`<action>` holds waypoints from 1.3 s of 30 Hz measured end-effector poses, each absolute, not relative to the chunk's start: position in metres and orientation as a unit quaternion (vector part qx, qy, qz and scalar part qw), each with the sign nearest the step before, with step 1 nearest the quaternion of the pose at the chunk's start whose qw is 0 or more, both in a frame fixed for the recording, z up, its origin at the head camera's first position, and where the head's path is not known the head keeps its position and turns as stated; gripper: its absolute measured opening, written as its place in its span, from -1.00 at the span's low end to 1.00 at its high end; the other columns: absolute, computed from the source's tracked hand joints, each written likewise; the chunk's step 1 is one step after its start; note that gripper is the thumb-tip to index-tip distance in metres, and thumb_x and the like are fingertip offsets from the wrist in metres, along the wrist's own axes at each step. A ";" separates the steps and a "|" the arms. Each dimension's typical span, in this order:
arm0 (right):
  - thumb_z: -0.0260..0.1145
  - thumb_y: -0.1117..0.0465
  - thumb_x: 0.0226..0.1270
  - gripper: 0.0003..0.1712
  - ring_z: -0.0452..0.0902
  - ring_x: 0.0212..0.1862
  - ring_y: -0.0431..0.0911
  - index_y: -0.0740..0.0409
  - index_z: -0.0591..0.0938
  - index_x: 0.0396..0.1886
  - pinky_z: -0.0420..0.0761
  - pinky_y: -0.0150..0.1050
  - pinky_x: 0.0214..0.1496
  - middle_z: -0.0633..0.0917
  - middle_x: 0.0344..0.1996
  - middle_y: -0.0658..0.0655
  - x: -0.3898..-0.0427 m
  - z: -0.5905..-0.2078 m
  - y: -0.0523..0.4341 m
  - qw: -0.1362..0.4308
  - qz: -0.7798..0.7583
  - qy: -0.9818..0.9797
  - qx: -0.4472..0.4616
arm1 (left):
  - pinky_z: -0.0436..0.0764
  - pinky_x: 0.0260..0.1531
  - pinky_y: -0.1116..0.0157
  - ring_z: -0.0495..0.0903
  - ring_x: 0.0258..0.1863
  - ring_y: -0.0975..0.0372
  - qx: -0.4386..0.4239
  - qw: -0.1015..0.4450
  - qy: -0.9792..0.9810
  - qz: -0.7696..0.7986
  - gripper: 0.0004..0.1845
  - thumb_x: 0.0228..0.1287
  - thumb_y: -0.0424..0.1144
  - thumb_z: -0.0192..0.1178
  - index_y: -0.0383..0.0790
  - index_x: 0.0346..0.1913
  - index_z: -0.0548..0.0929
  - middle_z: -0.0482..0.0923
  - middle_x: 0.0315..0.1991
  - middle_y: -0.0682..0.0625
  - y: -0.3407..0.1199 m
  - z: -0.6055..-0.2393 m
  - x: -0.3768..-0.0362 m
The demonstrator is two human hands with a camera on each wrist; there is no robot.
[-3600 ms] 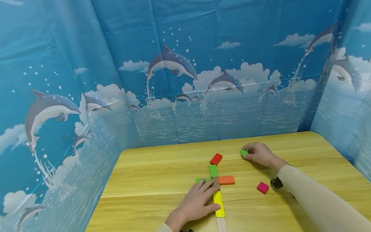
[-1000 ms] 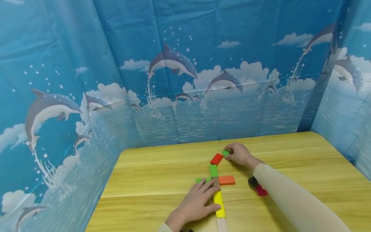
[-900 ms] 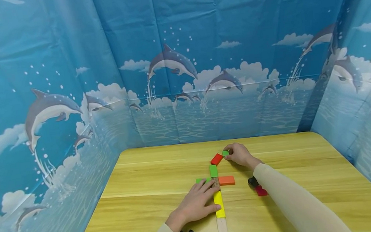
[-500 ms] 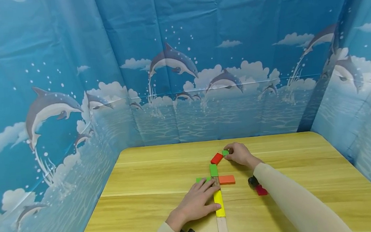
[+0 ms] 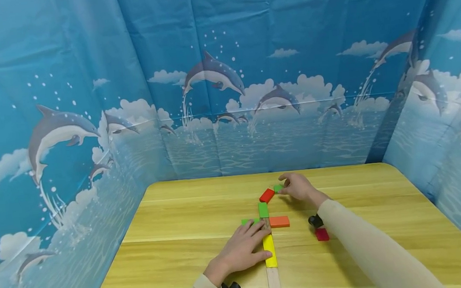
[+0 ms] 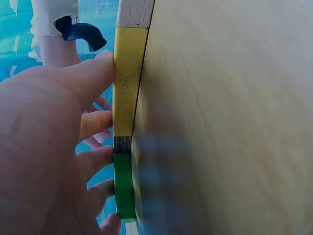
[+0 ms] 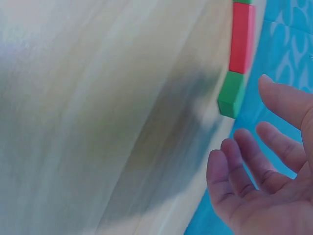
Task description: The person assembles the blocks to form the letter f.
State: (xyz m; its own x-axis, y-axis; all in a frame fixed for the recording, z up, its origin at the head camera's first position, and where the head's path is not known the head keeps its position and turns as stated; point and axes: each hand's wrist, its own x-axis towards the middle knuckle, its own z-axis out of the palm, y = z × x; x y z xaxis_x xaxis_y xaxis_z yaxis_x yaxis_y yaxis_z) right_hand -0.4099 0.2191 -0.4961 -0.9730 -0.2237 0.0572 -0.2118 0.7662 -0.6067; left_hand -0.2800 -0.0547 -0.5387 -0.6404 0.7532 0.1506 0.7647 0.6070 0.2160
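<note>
My left hand (image 5: 241, 248) lies spread over a row of wooden blocks, with fingers on the yellow block (image 6: 129, 81) and around the dark brown block (image 6: 122, 144) and the left green block (image 6: 124, 186). Above these, an upright green block (image 5: 263, 209) leads to a tilted red block (image 5: 266, 195). A small green block (image 7: 232, 95) touches the red block's far end. Right beside it is my right hand (image 5: 300, 187), thumb and fingers parted; the right wrist view shows a gap between them and the small green block.
An orange block (image 5: 279, 222) extends right from the row, and a pale wood block (image 5: 274, 282) forms its near end. A crimson block (image 5: 322, 234) lies apart, near the right wrist camera (image 5: 315, 221). The yellow table (image 5: 173, 240) meets a dolphin-print curtain (image 5: 222, 149) behind.
My right hand brought the small green block leftward to the red block's end, and its fingers have now let go. The left hand has stayed on the row.
</note>
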 end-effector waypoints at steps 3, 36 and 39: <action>0.31 0.09 0.18 -0.45 0.49 -0.13 0.02 0.10 0.44 0.18 0.54 -0.10 -0.22 0.55 -0.06 0.25 -0.403 -0.489 0.220 0.001 -0.332 0.936 -0.113 | 0.05 0.23 -0.06 -0.10 0.37 0.03 -0.422 0.024 -0.897 -0.130 -0.32 0.26 0.29 -0.18 0.16 0.40 0.09 -0.11 0.42 0.08 -0.054 -0.538 -0.280; 0.34 0.06 0.14 -0.59 0.51 -0.13 -0.01 -0.06 0.55 0.02 0.55 -0.14 -0.20 0.59 -0.12 0.15 -0.310 -0.495 0.260 -0.093 -0.393 0.910 -0.098 | 0.02 0.24 -0.06 -0.13 0.37 0.02 -0.417 0.012 -0.899 -0.137 -0.32 0.26 0.31 -0.23 0.18 0.40 0.05 -0.13 0.42 0.09 -0.052 -0.539 -0.278; 0.33 0.06 0.15 -0.58 0.51 -0.13 -0.01 -0.03 0.56 0.03 0.55 -0.14 -0.20 0.59 -0.12 0.14 -0.301 -0.500 0.259 -0.093 -0.388 0.911 -0.102 | 0.02 0.24 -0.06 -0.12 0.37 0.01 -0.416 0.017 -0.900 -0.131 -0.31 0.26 0.30 -0.22 0.17 0.40 0.05 -0.12 0.42 0.08 -0.055 -0.538 -0.279</action>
